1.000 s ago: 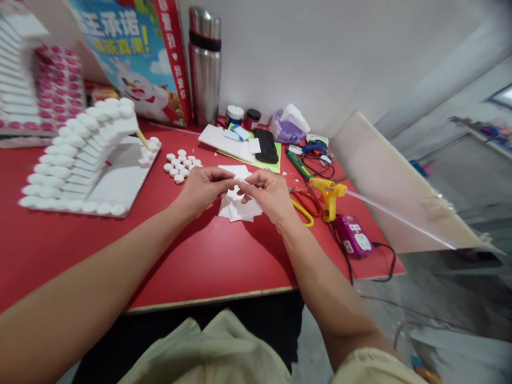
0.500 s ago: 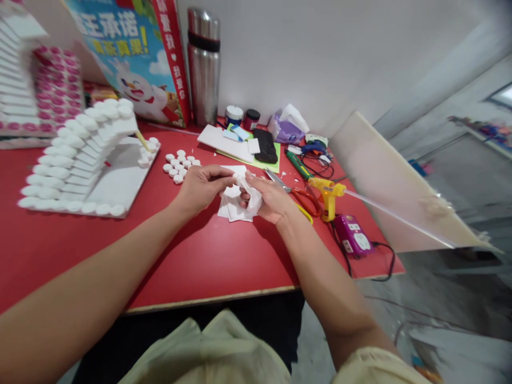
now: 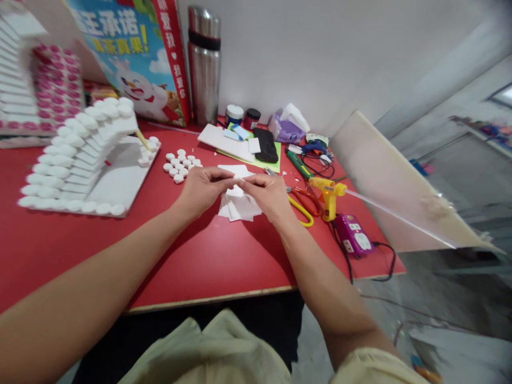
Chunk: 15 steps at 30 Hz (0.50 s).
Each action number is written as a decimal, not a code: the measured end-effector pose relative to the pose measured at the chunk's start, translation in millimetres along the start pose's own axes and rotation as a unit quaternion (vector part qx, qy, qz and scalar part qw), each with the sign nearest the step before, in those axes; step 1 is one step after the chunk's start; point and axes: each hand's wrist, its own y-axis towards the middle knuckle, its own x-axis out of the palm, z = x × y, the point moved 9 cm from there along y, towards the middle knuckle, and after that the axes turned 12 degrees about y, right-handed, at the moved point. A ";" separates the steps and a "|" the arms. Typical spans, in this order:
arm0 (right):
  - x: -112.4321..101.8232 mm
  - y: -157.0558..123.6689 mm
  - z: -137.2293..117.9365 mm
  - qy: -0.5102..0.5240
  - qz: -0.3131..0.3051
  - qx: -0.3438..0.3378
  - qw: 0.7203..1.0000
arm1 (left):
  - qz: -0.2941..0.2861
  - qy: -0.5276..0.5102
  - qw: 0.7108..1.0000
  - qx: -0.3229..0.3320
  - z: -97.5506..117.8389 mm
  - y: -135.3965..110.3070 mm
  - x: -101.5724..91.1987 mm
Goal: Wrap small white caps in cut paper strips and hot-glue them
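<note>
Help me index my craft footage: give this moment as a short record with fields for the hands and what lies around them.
Left hand: pinching a small white piece, detail too small to tell
Right hand: fingertips on the same piece
Under the hands: white sheets on a red table
Beyond left hand: cluster of white rounded pieces
Beside right forearm: yellow glue gun
Back: steel flask

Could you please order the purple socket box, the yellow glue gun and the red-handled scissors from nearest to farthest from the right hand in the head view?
1. Red-handled scissors: just right of the right hand
2. Yellow glue gun: farther right
3. Purple socket box: farthest right, lower in view
</note>
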 end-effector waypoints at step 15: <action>7.7 -11.3 -31.6 -0.091 0.018 -0.119 0.988 | 0.074 0.034 0.995 0.063 -1.7 -1.6 -5.6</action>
